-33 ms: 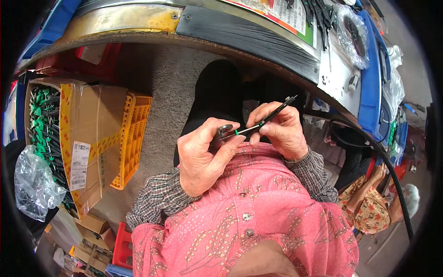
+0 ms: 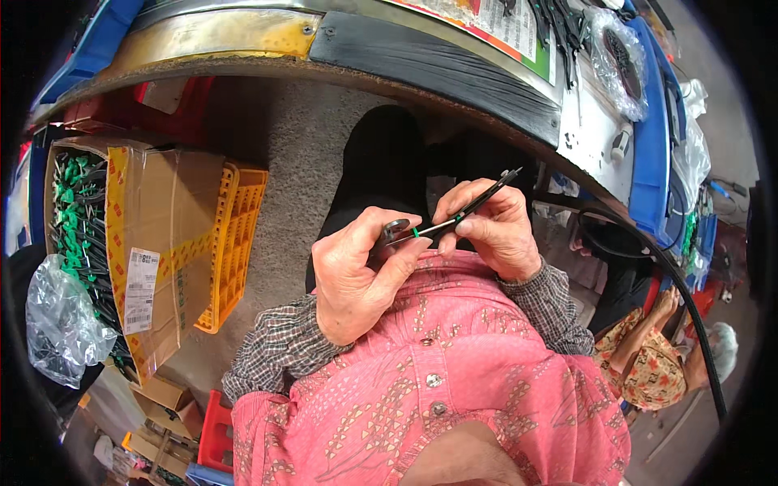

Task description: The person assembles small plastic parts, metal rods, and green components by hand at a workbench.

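A slim black rod-like part (image 2: 490,194) with a thin grey tip slants up to the right above my lap. My right hand (image 2: 498,231) is closed on it, thumb and fingers pinching its lower stretch. Below the pinch, a thin pale shaft with a small green piece (image 2: 416,232) runs across to my left hand (image 2: 356,271). My left hand is closed around the lower end, where a rounded black end (image 2: 395,225) shows above the fingers. Whether this is one piece or two joined ones I cannot tell; my fingers hide the middle.
A workbench (image 2: 438,69) curves across ahead, with black parts (image 2: 563,28), a bagged black coil (image 2: 620,57) and a blue bin (image 2: 652,154). Left stand a carton (image 2: 174,202) of black-and-green pieces and a yellow crate (image 2: 235,243). A black cable (image 2: 689,300) hangs right, near another person (image 2: 656,364).
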`<state>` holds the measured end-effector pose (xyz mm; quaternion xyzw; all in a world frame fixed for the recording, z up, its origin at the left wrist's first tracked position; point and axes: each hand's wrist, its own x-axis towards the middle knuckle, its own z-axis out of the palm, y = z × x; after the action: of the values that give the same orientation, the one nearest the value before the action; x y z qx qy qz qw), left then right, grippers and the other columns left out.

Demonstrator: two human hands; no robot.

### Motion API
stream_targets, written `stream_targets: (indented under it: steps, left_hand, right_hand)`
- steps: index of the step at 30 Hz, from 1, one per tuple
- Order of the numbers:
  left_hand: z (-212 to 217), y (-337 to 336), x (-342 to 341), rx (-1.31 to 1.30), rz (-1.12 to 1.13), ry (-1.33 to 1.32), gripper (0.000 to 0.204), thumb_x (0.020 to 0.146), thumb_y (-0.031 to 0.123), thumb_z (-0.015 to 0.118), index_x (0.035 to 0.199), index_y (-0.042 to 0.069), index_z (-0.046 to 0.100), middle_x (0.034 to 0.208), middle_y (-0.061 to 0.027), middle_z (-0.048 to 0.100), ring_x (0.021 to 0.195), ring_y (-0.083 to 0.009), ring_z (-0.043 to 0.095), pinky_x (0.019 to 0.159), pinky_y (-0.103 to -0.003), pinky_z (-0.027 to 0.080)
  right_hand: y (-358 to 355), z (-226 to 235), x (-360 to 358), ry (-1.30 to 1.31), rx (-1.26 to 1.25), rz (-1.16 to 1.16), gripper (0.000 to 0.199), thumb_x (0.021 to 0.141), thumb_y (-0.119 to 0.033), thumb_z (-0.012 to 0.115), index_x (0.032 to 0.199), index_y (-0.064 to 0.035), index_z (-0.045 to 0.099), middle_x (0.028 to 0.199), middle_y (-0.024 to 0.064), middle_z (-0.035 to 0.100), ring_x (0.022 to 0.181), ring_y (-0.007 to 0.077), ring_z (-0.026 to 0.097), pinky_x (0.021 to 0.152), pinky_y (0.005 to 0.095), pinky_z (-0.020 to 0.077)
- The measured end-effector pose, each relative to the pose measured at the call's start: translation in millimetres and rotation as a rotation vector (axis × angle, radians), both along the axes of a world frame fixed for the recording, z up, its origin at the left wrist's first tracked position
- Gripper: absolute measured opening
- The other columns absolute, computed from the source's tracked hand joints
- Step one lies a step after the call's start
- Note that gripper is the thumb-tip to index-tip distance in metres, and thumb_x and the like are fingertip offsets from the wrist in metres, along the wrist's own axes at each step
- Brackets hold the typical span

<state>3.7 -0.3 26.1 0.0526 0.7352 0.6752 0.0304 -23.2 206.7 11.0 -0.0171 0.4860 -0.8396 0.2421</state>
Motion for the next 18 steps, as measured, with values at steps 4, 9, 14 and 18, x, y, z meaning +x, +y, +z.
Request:
stream_targets:
  steps: [4, 9, 14, 18]
  left_hand:
    - [-1, 1, 3, -0.032, 0.016, 0.081, 0.021, 0.077, 0.001, 0.073, 0.096, 0.000, 0.064, 0.073, -0.0057, 0.064, 0.056, -0.0065, 0.056, 0.051, -0.021, 0.044]
    - [1, 3, 8, -0.036, 0.019, 0.090, 0.021, 0.077, 0.001, 0.073, 0.096, 0.000, 0.064, 0.073, -0.0059, 0.064, 0.055, -0.0065, 0.055, 0.050, -0.021, 0.043]
    - [6, 0, 6, -0.075, -0.029, 0.005, 0.018, 0.079, 0.002, 0.072, 0.095, 0.000, 0.064, 0.074, -0.0041, 0.064, 0.066, -0.0071, 0.058, 0.060, -0.022, 0.047]
    - [6, -3, -1, -0.117, -0.041, 0.022, 0.018, 0.078, 0.002, 0.073, 0.095, 0.001, 0.065, 0.074, -0.0037, 0.064, 0.065, -0.0061, 0.058, 0.060, -0.021, 0.046]
  right_hand:
    - [1, 1, 2, 0.058, 0.039, 0.011, 0.016, 0.084, 0.007, 0.062, 0.099, 0.0058, 0.061, 0.098, 0.0174, 0.063, 0.077, 0.0232, 0.068, 0.068, 0.0317, 0.0592]
    - [1, 4, 7, 0.105, 0.080, 0.011, 0.014, 0.084, 0.006, 0.062, 0.099, 0.0059, 0.061, 0.098, 0.0164, 0.063, 0.078, 0.0223, 0.068, 0.068, 0.0317, 0.0591]
    - [3, 4, 7, 0.141, 0.127, 0.012, 0.014, 0.086, 0.005, 0.062, 0.099, 0.0060, 0.062, 0.100, 0.0151, 0.062, 0.079, 0.0218, 0.068, 0.069, 0.0311, 0.0588]
    - [-1, 5, 2, 0.177, 0.163, 0.006, 0.014, 0.086, 0.003, 0.062, 0.100, 0.0064, 0.062, 0.101, 0.0142, 0.061, 0.079, 0.0211, 0.067, 0.070, 0.0302, 0.0584]
